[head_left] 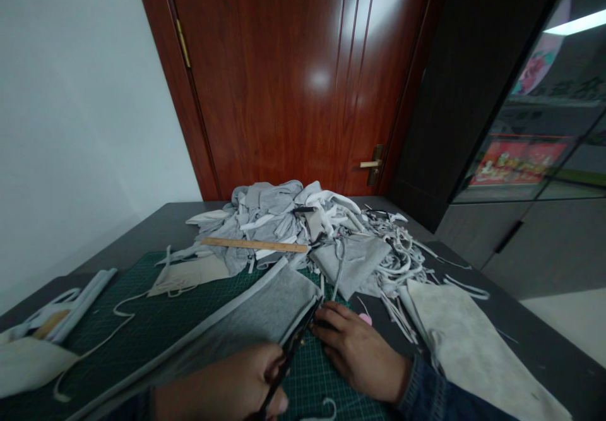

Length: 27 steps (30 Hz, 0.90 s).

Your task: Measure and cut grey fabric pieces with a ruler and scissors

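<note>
My left hand (253,380) is closed round the handles of a pair of black scissors (294,342). The blades point up and right, along the cut edge of a long grey fabric piece (250,314) with a pale border, near its far right corner. Facing the blade tips, my right hand (357,351) has its fingers curled together beside that corner. A thin pale strip (338,276) runs down to its fingertips. What the fingers pinch, if anything, is hidden. The fabric lies on a green cutting mat (184,326).
A large heap of grey cloth (269,206) lies at the back, with a wooden ruler (255,244) across its front. Tangled strips (402,257) and a cream cloth (473,339) are on the right. White cloth bundles (66,314) lie at left. A brown door (293,80) stands behind.
</note>
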### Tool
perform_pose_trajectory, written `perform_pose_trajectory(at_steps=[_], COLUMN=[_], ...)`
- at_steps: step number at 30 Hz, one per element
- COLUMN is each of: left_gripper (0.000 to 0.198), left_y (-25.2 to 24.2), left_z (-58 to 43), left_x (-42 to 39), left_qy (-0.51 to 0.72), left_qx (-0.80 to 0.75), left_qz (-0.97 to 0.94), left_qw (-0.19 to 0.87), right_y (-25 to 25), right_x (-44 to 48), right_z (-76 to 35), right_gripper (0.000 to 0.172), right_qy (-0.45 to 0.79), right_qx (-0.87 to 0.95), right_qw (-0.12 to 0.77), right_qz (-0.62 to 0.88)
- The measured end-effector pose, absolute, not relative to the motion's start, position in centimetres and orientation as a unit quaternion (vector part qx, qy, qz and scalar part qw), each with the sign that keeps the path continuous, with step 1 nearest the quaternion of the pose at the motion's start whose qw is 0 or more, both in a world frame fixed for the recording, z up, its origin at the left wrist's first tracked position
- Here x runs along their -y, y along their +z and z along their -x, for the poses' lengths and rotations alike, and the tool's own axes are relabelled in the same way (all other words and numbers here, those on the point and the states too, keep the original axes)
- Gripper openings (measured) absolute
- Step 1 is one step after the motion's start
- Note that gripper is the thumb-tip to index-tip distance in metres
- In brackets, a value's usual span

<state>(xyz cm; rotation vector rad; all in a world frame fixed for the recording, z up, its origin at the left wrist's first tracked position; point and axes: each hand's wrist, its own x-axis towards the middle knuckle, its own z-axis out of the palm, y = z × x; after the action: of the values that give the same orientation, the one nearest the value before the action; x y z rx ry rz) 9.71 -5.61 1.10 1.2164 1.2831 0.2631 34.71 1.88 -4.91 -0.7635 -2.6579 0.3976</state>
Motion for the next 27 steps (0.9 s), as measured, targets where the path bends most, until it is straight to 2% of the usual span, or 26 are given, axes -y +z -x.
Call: perform_pose_trajectory(at_steps=[5, 13, 20, 25, 27], left_gripper=[0.035, 0.038, 0.031, 0.037, 0.039], left_y=[1.9, 1.9, 1.1, -0.7, -1.1], left_z=[-10.0, -9.5, -8.4, -7.1, -6.6], left_x=[5.6, 5.6, 6.1, 5.9, 5.8], left_qy=[0.097, 0.106, 0.091, 0.084, 0.083], left_qx=[-0.563, -0.581, -0.571, -0.574, -0.576], left_qz=[-0.506, -0.512, -0.555, -0.547, -0.536], left_qw=[0.647, 0.623, 0.598, 0.603, 0.611], right_y=[-4.9, -4.8, -4.9, -4.4, -4.6], right_x=[-1.9, -1.6, -1.3, -2.2, -3.0], right_z=[-34.7, -34.3, -34.3, -34.5, -34.4], right_gripper=[0.053, 0.054, 0.056, 0.05, 0.055], right_qy=[0.141, 0.149, 0.163, 0.202, 0.188], right_qx=[0.937, 0.94, 0.942, 0.913, 0.897], right_qw=[0.17, 0.17, 0.171, 0.222, 0.237], right_qz=[0.27, 0.256, 0.239, 0.278, 0.321])
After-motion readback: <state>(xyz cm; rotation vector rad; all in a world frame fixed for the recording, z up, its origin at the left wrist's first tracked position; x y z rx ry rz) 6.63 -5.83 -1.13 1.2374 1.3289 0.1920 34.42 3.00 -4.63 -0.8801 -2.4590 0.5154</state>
